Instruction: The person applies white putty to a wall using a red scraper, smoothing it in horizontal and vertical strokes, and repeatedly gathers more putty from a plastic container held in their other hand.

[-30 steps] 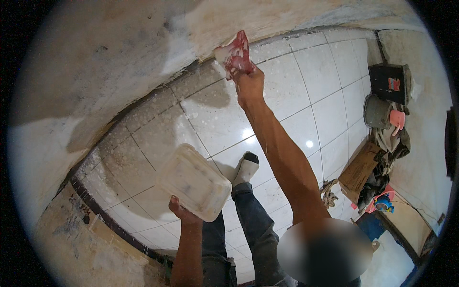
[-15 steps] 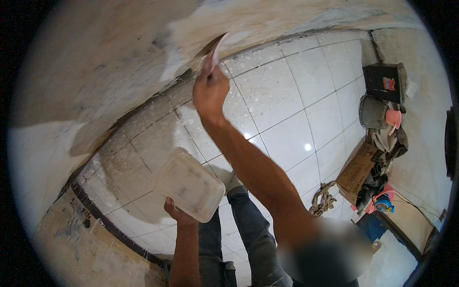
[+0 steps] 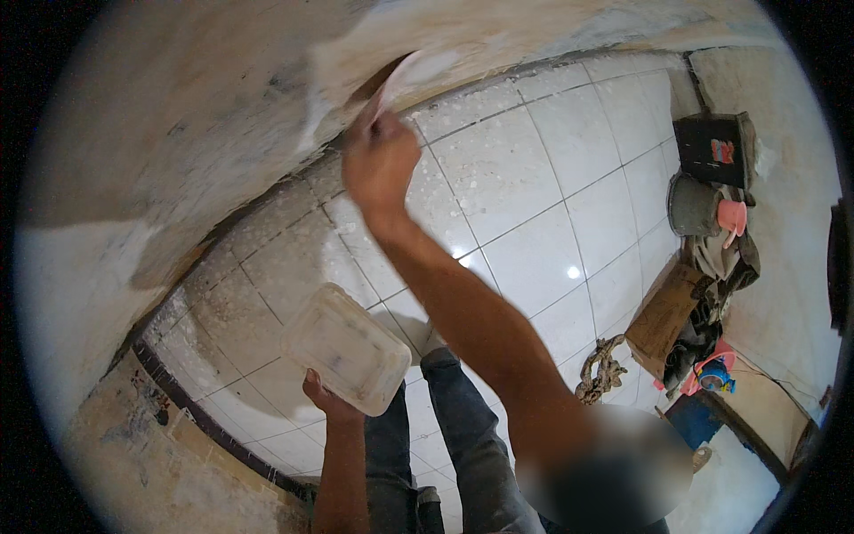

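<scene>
My right hand (image 3: 382,165), stretched far out, grips a thin, flat pinkish spreader (image 3: 384,96). Its edge lies at the wall (image 3: 294,53), close to a whiter smeared patch, and its shadow falls beside it. My fingers hide the lower part of the spreader. Lower down, my left hand (image 3: 331,396) holds a pale rectangular plastic tub (image 3: 351,351) by its near end. Whitish residue coats the tub's inside, with little else visible in it. The tub hangs above the floor, in front of my legs.
White floor tiles (image 3: 534,169) are spattered with pale spots along the wall. On the right stand a black box (image 3: 714,151), a dark bucket (image 3: 692,206), a pink dipper (image 3: 731,216) and a cardboard box (image 3: 663,311). A crumpled rag (image 3: 600,369) lies nearer my feet.
My right hand and the spreader have shifted a little left and up along the wall. The tub in my left hand has moved slightly left and tilted a little.
</scene>
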The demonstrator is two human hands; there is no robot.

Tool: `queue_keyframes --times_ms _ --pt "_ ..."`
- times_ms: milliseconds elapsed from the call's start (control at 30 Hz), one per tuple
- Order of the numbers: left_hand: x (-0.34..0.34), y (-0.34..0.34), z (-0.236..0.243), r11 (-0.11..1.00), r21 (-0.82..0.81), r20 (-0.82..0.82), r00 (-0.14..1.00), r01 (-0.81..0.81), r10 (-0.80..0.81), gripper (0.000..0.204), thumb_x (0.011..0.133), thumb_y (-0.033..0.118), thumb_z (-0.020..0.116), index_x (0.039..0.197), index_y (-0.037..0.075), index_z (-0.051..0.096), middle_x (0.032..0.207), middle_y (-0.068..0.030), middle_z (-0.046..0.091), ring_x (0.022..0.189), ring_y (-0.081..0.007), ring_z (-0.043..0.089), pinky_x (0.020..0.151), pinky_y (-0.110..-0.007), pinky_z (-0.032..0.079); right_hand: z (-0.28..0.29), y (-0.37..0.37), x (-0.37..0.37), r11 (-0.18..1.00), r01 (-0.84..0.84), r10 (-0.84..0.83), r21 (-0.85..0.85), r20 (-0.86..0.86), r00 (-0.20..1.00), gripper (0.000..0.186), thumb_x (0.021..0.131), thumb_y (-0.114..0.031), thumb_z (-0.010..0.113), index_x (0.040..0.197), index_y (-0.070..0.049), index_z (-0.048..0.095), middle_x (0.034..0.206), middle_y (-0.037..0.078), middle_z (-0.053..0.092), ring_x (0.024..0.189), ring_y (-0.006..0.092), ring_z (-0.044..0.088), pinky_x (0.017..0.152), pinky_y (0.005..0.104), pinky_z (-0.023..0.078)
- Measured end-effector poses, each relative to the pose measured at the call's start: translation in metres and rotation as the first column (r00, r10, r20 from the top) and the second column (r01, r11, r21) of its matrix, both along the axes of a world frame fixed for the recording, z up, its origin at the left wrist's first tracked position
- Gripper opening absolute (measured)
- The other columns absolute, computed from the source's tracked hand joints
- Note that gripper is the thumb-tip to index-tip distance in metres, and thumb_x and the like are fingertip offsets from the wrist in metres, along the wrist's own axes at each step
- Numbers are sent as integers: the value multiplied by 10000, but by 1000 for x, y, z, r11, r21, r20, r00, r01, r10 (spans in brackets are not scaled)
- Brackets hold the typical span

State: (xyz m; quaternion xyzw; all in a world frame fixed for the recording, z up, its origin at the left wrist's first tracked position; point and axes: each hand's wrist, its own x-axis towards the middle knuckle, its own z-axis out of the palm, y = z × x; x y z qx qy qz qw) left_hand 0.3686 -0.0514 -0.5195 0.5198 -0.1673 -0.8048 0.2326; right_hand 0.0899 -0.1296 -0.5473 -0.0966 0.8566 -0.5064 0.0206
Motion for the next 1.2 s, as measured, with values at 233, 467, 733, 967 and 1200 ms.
queue_keyframes --times_ms 233,467,733,967,1200 --pt "-10 3 6 998 23 -127 990 55 -52 819 708 543 555 1342 82 323 1290 -126 401 1161 -302 434 926 -473 424 -80 118 -60 961 225 -177 -160 270 946 114 818 -28 543 811 29 642 656 127 617 604 210 599 593 374 466" --pt "-9 8 -1 999 -10 -81 996 40 -41 835 697 546 565 1345 81 319 1288 -126 405 1161 -304 435 926 -474 424 -59 91 -119 909 232 -117 -345 325 939 91 791 -14 569 807 34 645 700 48 622 584 123 527 519 279 421" --pt "1 10 3 1000 27 -120 993 -5 8 828 710 538 567 1353 84 310 1291 -125 402 1171 -304 425 942 -482 411 -21 75 -25 989 -135 134 -53 -29 991 177 772 -7 540 895 22 663 724 198 648 647 242 631 593 326 457" --pt "6 15 2 998 30 -127 990 -57 60 824 704 529 570 1351 87 314 1287 -118 404 1171 -302 424 934 -480 415 -23 78 -94 946 279 -288 -165 -28 957 144 807 -76 569 766 53 619 607 117 604 541 159 511 519 324 403" --pt "11 22 11 994 42 -59 993 -96 98 813 702 539 565 1358 117 335 1337 -145 382 1203 -370 385 953 -582 353 -10 35 24 984 -178 180 26 -120 976 145 776 -91 559 854 -2 643 741 234 624 736 406 619 644 443 475"
